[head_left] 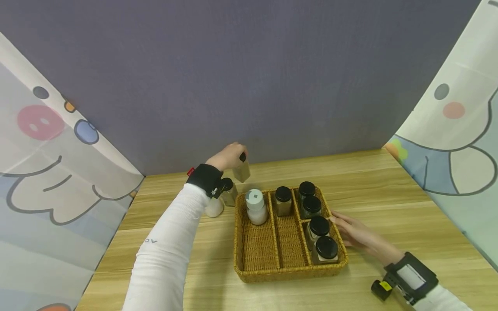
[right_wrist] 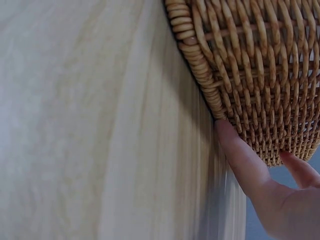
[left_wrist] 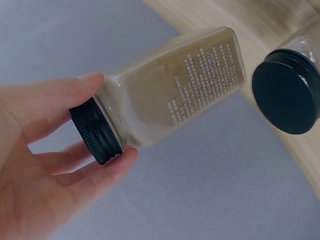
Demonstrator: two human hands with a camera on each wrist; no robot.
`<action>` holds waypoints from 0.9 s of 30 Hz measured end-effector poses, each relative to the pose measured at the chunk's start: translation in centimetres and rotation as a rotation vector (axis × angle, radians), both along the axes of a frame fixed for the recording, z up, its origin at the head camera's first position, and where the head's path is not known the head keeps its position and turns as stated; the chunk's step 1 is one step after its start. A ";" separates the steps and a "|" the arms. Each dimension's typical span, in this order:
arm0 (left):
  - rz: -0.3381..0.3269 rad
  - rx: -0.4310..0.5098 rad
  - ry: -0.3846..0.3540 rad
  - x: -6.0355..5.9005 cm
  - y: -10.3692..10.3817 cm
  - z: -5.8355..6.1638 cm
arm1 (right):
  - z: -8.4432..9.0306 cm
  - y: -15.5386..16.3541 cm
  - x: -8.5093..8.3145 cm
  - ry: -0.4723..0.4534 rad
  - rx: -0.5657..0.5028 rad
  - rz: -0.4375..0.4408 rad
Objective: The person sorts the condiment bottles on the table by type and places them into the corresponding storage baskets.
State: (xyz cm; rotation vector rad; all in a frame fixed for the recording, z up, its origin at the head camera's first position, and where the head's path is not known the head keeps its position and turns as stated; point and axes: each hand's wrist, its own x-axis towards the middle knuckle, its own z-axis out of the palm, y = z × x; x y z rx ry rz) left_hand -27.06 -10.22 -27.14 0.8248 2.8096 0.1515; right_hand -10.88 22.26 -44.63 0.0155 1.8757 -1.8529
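1. The wooden table (head_left: 412, 194) gives us a stiff, level base; its back edge meets the grey panel (head_left: 256, 77), so room behind the left hand is short, while bare wood runs right of the basket.
2. The woven basket (head_left: 292, 274) looks light, stiff and apt to slide; we'd steady it by its walls. Free floor shows at the front of its left and middle compartments, and the rims and dividers are edges to clear.
3. Our right hand (head_left: 352, 231) has its fingers apart, tips touching the basket's right outer wall.
4. Our left hand (head_left: 230, 156) pinches a square jar between thumb and fingers at the lid and neck.
5. That square jar (left_wrist: 172, 85), with brownish powder inside, is beyond the basket's back-left corner, near the panel. We judge it rigid, fairly light, smooth enough to slip, breakable if glass. A black-lidded jar (head_left: 229, 196) stands close by.
6. Its ridged black lid (left_wrist: 96, 131) should offer our surest hold.
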 end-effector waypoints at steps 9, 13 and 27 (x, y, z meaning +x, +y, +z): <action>-0.044 0.027 0.007 0.5 0.8 0.9 | 0.1 0.0 0.1 -0.007 -0.007 0.001; -0.056 0.023 0.001 0.8 1.4 1.3 | 0.2 0.0 0.1 -0.009 -0.010 0.001; -0.121 0.043 0.003 1.8 2.9 2.0 | 0.1 0.1 0.2 -0.004 -0.016 0.001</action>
